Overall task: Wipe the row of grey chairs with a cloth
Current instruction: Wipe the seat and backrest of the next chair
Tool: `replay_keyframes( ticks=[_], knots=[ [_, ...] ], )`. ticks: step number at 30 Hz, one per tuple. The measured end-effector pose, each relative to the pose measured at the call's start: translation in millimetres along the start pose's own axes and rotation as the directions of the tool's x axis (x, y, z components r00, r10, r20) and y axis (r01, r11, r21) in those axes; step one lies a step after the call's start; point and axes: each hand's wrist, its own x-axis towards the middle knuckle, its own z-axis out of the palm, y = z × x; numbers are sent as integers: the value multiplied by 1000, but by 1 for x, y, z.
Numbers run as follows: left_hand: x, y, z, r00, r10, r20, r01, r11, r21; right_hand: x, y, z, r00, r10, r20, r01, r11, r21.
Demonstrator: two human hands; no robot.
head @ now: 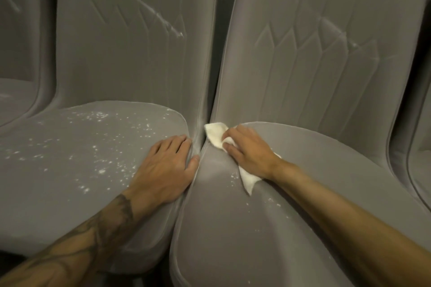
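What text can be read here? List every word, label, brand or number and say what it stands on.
None can be read.
The grey chairs carry only moulded lines on their backrests, no letters.
The cloth is plain white.
The tattoo on the left forearm is dark patterning; no word shows in it.

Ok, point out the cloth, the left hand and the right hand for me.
cloth [215, 134], head view, bare corner past the fingers.
left hand [166, 165], head view, back of the hand.
right hand [249, 154], head view, back of the hand.
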Motion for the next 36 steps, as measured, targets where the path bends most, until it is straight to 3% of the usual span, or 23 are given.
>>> replay_keyframes(
  ticks=[2, 4, 10, 13, 16, 18, 20, 22, 24, 27, 29, 31, 34, 36],
  knots=[
    [-1, 1, 0, 1000, -2, -10, 2, 1000, 5, -27, -10, 1, 988, -150, 30, 148, 987, 66],
    [0, 0, -1, 999, -29, 21, 30, 999, -17, -44, -7, -9, 972, -215, 97, 205, 973, 106],
    [-1, 1, -3, 1000, -9, 24, 9, 1000, -9, -14, 21, -20, 995, 87, 43, -86, 996, -26],
    [1, 1, -1, 1000, 2, 21, -2, 1000, -13, -32, -4, -10, 998, -50, 29, 49, 998, 32],
    [1, -1, 0, 1000, 8, -6, -8, 1000, 22, -59, -13, -16, 970, -212, 118, 199, 973, 114],
    [-1, -2, -1, 998, 41, -40, -38, 996, 76, -56, 8, -25, 978, -156, 136, 147, 986, 76],
    [-2, 0, -4, 993, 89, -74, -75, 982, 176, -45, 33, -35, 993, 51, 105, -51, 999, -4],
    [-2, 0, -3, 984, 132, -122, -99, 964, 249, -36, 39, -36, 985, 161, 63, -157, 985, -66],
    [-1, 0, -3, 984, 130, -119, -99, 967, 237, -42, 21, -29, 994, 98, 51, -95, 994, -58],
    [0, -1, -3, 989, 106, -99, -83, 975, 208, -75, -14, -20, 985, -158, 71, 149, 982, 113],
    [-1, -2, -2, 988, 124, -88, -99, 963, 251, -86, -8, -29, 973, -193, 124, 178, 976, 122],
    [-1, -2, -2, 995, 96, -30, -89, 979, 182, -85, 22, -39, 992, -85, 98, 81, 996, 43],
    [2, -4, 1, 1000, 4, 30, -5, 1000, 23, -76, 57, -51, 977, 210, 34, -207, 976, -66],
    [3, -3, 2, 1000, 4, 4, -5, 1000, 23, -73, 48, -45, 969, 246, 8, -243, 964, -107]
  ],
)
